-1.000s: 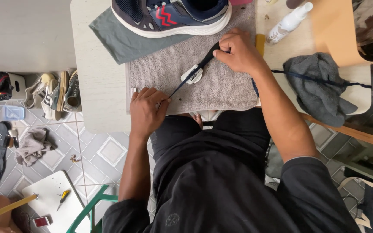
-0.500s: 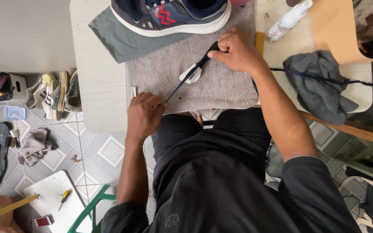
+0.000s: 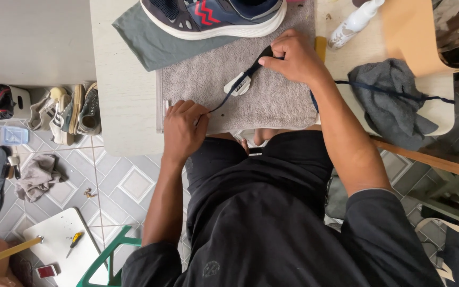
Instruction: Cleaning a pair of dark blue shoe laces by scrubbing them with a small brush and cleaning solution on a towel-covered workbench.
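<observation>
A dark shoelace [image 3: 240, 85] is stretched taut over a grey towel [image 3: 277, 101] on a pale table [image 3: 123, 95]. My left hand [image 3: 183, 127] pinches its near end at the towel's front edge. My right hand [image 3: 292, 57] pinches its far end further back. A small white brush [image 3: 238, 84] lies on the towel under the lace. A navy sneaker [image 3: 213, 15] with red zigzag marks and a white sole stands behind the towel on a green cloth [image 3: 150, 45].
A white spray bottle [image 3: 354, 22] and a crumpled grey cloth [image 3: 391, 101] with a dark cord lie at the right. On the tiled floor at left are several worn shoes [image 3: 70, 111], a rag [image 3: 37, 178] and a white board [image 3: 65, 247] with a screwdriver.
Both hands have shifted slightly with the lace still held taut between them. The view has moved a little.
</observation>
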